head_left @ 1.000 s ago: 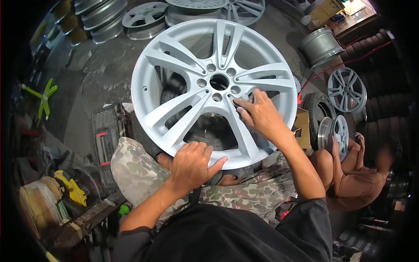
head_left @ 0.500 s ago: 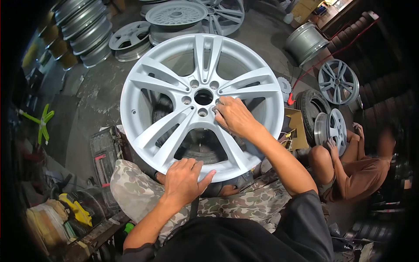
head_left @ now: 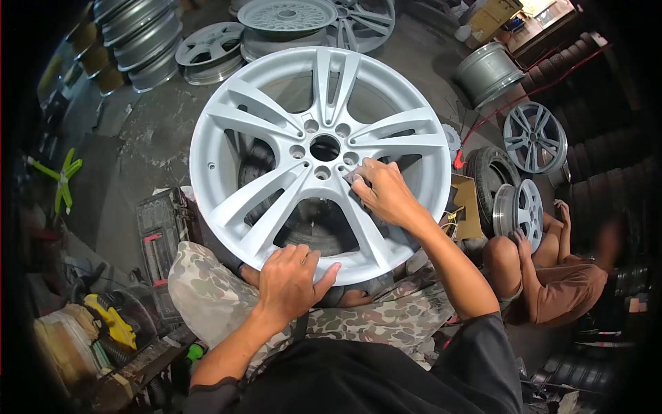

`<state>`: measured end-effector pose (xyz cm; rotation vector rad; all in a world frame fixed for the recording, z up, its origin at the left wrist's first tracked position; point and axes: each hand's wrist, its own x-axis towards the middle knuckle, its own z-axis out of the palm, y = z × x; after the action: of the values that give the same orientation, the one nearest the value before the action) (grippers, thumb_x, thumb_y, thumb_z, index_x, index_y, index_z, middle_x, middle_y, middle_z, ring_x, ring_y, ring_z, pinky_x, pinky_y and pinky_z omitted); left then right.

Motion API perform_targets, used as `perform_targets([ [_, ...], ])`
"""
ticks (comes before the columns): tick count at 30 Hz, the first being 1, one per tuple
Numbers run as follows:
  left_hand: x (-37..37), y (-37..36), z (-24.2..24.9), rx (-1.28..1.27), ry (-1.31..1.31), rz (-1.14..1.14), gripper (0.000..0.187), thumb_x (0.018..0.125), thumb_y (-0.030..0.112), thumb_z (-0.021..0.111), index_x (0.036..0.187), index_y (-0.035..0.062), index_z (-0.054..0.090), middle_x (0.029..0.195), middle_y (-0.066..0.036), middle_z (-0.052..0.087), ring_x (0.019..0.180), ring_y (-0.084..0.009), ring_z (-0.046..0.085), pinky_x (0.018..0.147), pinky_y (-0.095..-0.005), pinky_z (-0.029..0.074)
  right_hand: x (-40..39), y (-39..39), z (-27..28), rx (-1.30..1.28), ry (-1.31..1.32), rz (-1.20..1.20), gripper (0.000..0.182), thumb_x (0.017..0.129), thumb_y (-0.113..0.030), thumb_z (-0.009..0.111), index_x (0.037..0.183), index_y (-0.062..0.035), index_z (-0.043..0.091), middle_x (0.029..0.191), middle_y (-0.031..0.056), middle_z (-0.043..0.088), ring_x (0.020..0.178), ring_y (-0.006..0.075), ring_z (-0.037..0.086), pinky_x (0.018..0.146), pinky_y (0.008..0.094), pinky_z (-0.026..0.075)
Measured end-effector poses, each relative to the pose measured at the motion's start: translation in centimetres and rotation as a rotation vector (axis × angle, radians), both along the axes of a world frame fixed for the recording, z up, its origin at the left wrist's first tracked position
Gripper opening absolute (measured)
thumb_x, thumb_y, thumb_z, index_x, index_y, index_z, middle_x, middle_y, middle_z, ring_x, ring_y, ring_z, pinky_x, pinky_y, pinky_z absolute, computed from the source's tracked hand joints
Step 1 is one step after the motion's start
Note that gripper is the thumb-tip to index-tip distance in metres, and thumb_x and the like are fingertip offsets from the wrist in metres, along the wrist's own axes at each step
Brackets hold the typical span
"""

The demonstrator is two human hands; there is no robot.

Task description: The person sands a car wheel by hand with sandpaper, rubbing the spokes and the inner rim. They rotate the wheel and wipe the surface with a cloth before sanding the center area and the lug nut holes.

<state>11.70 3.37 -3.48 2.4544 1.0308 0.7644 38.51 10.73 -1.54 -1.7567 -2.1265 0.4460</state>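
Observation:
A silver alloy wheel (head_left: 241, 214) with paired spokes lies face up before me, tilted towards me above my camouflage-clad lap. My left hand (head_left: 289, 283) grips its near rim, the fingers bent over the lip and the thumb spread to the right. Near the hub, my right hand (head_left: 386, 193) has its fingers pinched together against the top of the lower right spoke. Something small and greyish seems to be under those fingertips, but I cannot make out what it is. The centre bore and the bolt holes around it are uncovered.
Stacked rims (head_left: 141, 45) and a mesh-faced wheel (head_left: 286, 14) stand at the back. At right a person in a brown shirt (head_left: 569, 286) handles another wheel (head_left: 529, 214) beside a tyre (head_left: 493, 172). An open cardboard box (head_left: 467, 203) and a black toolbox (head_left: 162, 228) flank my wheel.
My right hand has slid slightly away from the hub, down and to the right along the spoke. My left hand stays on the near rim. The view has shifted a little.

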Motion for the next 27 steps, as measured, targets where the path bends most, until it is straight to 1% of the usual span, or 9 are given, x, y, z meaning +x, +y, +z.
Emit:
perform_targets([
  [1, 0.0, 0.0, 0.0, 0.014, 0.007, 0.004, 0.028, 0.09, 0.031, 0.082, 0.093, 0.0032, 0.075, 0.079, -0.007, 0.063, 0.075, -0.0286, 0.065, 0.066, -0.0424, 0.051, -0.1, 0.0, -0.4, 0.062, 0.012, -0.018, 0.029, 0.097, -0.023, 0.062, 0.092, 0.002, 0.074, 0.098, 0.0219, 0.066, 0.092, 0.0408, 0.063, 0.085, 0.0499, 0.042],
  [5, -0.2, 0.4, -0.2, 0.017, 0.0, -0.008, 0.029, 0.089, 0.031, 0.083, 0.093, 0.0034, 0.075, 0.079, -0.007, 0.062, 0.074, -0.0284, 0.064, 0.065, -0.0425, 0.051, -0.8, 1.4, -0.9, 0.102, -0.059, 0.102, 0.026, 0.096, -0.023, 0.064, 0.094, -0.0005, 0.076, 0.097, 0.0183, 0.065, 0.094, 0.0375, 0.063, 0.084, 0.0485, 0.042],
  [8, -0.1, 0.0, -0.2, 0.004, -0.017, 0.001, 0.029, 0.089, 0.032, 0.082, 0.092, 0.0037, 0.075, 0.078, -0.007, 0.061, 0.073, -0.0281, 0.064, 0.065, -0.0421, 0.051, -2.0, -1.2, 1.3, 0.187, -0.227, 0.191, 0.02, 0.09, -0.024, 0.071, 0.088, -0.0046, 0.076, 0.099, 0.0108, 0.064, 0.099, 0.0284, 0.061, 0.086, 0.046, 0.041],
  [11, -0.1, 0.2, -0.2, 0.021, -0.001, 0.012, 0.029, 0.09, 0.032, 0.082, 0.09, 0.0042, 0.075, 0.077, -0.007, 0.061, 0.073, -0.0278, 0.063, 0.065, -0.042, 0.051, -3.9, -1.8, -0.2, 0.288, -0.434, 0.18, 0.017, 0.087, -0.022, 0.072, 0.085, -0.0057, 0.076, 0.098, 0.0105, 0.065, 0.1, 0.0277, 0.062, 0.087, 0.0461, 0.041],
  [15, -0.2, 0.2, -0.5, 0.026, -0.044, -0.013, 0.03, 0.09, 0.033, 0.082, 0.087, 0.0038, 0.075, 0.078, -0.007, 0.061, 0.073, -0.0275, 0.064, 0.065, -0.0422, 0.051, -6.2, 0.8, -1.7, 0.257, -0.575, 0.091, 0.007, 0.084, -0.011, 0.071, 0.084, -0.0063, 0.076, 0.097, 0.0099, 0.066, 0.099, 0.0273, 0.063, 0.09, 0.0453, 0.041],
  [17, -0.3, 0.3, -0.6, 0.012, -0.068, 0.001, 0.031, 0.09, 0.033, 0.082, 0.087, 0.0035, 0.076, 0.078, -0.007, 0.061, 0.074, -0.0274, 0.064, 0.066, -0.0421, 0.051, -6.7, -0.6, -1.0, 0.267, -0.585, 0.109, 0.008, 0.083, -0.009, 0.07, 0.085, -0.0056, 0.077, 0.096, 0.0108, 0.066, 0.098, 0.0278, 0.063, 0.09, 0.0463, 0.04],
  [20, -0.1, 0.0, -0.9, 0.038, -0.074, 0.022, 0.033, 0.09, 0.035, 0.081, 0.086, 0.0028, 0.076, 0.079, -0.008, 0.063, 0.075, -0.0274, 0.065, 0.068, -0.0415, 0.052, -7.6, -3.1, 0.7, 0.043, -0.616, 0.015, 0.012, 0.084, -0.009, 0.07, 0.092, -0.0049, 0.078, 0.099, 0.0128, 0.068, 0.099, 0.03, 0.064, 0.091, 0.0504, 0.039],
  [25, -0.1, 0.1, -1.5, 0.037, -0.086, 0.013, 0.036, 0.091, 0.038, 0.079, 0.087, 0.0018, 0.078, 0.079, -0.008, 0.063, 0.077, -0.0272, 0.066, 0.07, -0.0406, 0.052, -7.1, 1.1, -1.9, 0.168, -0.633, 0.018, 0.014, 0.083, -0.013, 0.075, 0.094, -0.0043, 0.077, 0.099, 0.0134, 0.068, 0.102, 0.0311, 0.066, 0.091, 0.0493, 0.041],
  [27, -0.2, 0.0, -1.5, 0.045, -0.084, 0.038, 0.037, 0.091, 0.038, 0.079, 0.086, 0.0014, 0.078, 0.079, -0.009, 0.064, 0.077, -0.0271, 0.066, 0.07, -0.0406, 0.052, -7.4, 1.4, -1.9, 0.034, -0.542, -0.014, 0.013, 0.084, -0.011, 0.075, 0.095, -0.0041, 0.077, 0.1, 0.0139, 0.069, 0.103, 0.0326, 0.067, 0.09, 0.0505, 0.044],
])
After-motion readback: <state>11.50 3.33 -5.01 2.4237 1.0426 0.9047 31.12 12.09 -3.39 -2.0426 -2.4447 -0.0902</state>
